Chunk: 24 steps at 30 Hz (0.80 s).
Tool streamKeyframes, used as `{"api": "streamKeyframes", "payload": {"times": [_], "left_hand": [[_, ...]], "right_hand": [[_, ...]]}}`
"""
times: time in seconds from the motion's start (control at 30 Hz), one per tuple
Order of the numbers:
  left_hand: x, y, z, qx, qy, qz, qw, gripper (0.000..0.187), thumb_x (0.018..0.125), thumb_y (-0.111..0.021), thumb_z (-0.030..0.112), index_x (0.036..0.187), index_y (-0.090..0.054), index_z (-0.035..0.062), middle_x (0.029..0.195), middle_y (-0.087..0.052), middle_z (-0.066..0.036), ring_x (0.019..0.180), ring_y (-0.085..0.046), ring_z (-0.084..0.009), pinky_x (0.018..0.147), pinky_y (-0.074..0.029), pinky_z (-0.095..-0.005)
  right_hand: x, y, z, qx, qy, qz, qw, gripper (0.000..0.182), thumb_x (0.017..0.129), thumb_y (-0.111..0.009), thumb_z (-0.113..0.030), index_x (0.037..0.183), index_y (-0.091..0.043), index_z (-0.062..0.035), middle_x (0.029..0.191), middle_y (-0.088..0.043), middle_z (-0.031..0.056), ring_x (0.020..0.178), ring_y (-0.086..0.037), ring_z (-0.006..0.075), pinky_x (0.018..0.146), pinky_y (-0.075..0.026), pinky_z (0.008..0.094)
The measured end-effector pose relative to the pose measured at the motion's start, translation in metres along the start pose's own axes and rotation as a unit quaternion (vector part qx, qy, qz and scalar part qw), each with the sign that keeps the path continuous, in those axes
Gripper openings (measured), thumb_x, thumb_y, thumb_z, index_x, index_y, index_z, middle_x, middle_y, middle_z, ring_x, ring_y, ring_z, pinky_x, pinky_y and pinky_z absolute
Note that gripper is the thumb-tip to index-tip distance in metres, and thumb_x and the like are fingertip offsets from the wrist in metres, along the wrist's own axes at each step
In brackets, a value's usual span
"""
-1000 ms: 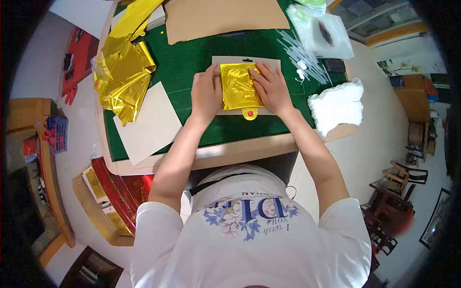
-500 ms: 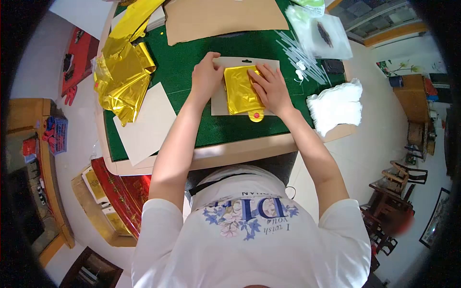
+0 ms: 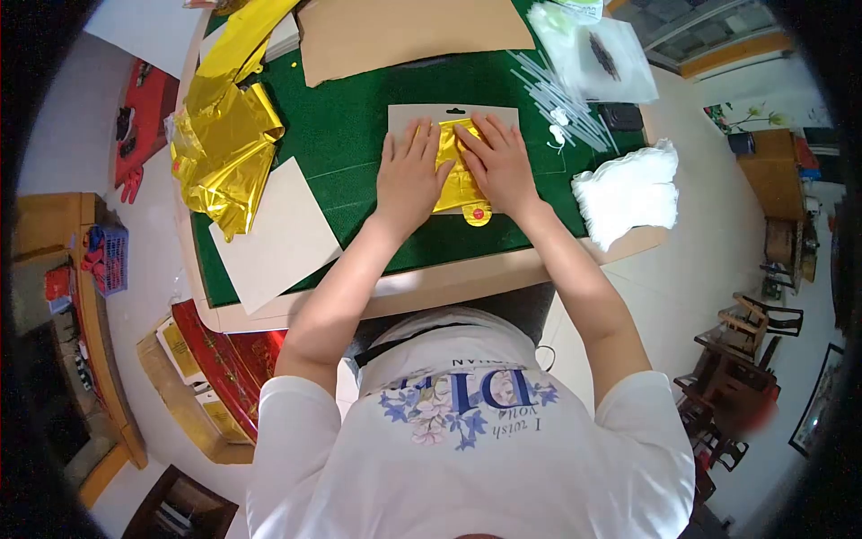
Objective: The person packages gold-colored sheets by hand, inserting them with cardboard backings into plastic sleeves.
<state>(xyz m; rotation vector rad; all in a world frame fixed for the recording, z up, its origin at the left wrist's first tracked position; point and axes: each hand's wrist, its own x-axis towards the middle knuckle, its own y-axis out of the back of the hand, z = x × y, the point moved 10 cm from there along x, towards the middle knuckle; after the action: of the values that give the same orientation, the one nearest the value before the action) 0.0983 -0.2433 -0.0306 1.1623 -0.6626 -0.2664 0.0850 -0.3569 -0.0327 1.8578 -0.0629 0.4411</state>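
A folded gold foil balloon (image 3: pixel 456 190) lies on a pale card (image 3: pixel 409 112) with a hang slot in its top edge. Its round tab with a red dot sticks out past the card's near edge. My left hand (image 3: pixel 411 178) rests flat across the left side of the foil and card, fingers stretched away from me. On the foil's right side lies my right hand (image 3: pixel 505 172), palm down with its fingers extended. Between the two hands a strip of foil shows; the rest of it is covered.
Unfolded gold foil (image 3: pixel 229 148) is heaped at the left, beside a loose card (image 3: pixel 274 234). Brown cardboard (image 3: pixel 409 36) lies at the back. Several thin white sticks (image 3: pixel 561 103), plastic bags (image 3: pixel 606 63), a black box (image 3: pixel 621 117) and a white bundle (image 3: pixel 626 196) occupy the right side.
My left hand has moved from the card's upper left edge onto the foil and flattened out. My right hand stays on the foil's right side, nearly unmoved.
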Motion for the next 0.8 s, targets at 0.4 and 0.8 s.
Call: {"api": "streamKeyframes", "payload": {"times": [0.4,0.8], "left_hand": [[-0.001,-0.003,-0.011,0.054,-0.011,-0.025,0.998,0.057,0.098,-0.046,0.038,0.143,-0.039,0.0034,0.151,-0.038,-0.011,0.142,-0.032,-0.0222,0.114,-0.022,-0.0541],[0.003,-0.013,0.002,0.001,-0.036,-0.026,0.999,0.059,0.097,-0.048,0.039,0.143,-0.041,0.0039,0.15,-0.038,-0.013,0.142,-0.03,-0.0291,0.115,-0.024,-0.0494]], "right_hand": [[-0.007,-0.002,0.0,-0.031,-0.003,-0.022,0.999,0.041,0.097,-0.05,-0.025,0.137,-0.051,-0.02,0.146,-0.043,0.008,0.137,-0.036,0.0278,0.111,-0.027,0.0536],[-0.011,0.002,0.008,-0.046,-0.034,-0.022,0.998,0.041,0.097,-0.049,-0.023,0.138,-0.051,-0.0177,0.147,-0.042,0.0079,0.139,-0.035,0.0266,0.112,-0.025,0.0544]]}}
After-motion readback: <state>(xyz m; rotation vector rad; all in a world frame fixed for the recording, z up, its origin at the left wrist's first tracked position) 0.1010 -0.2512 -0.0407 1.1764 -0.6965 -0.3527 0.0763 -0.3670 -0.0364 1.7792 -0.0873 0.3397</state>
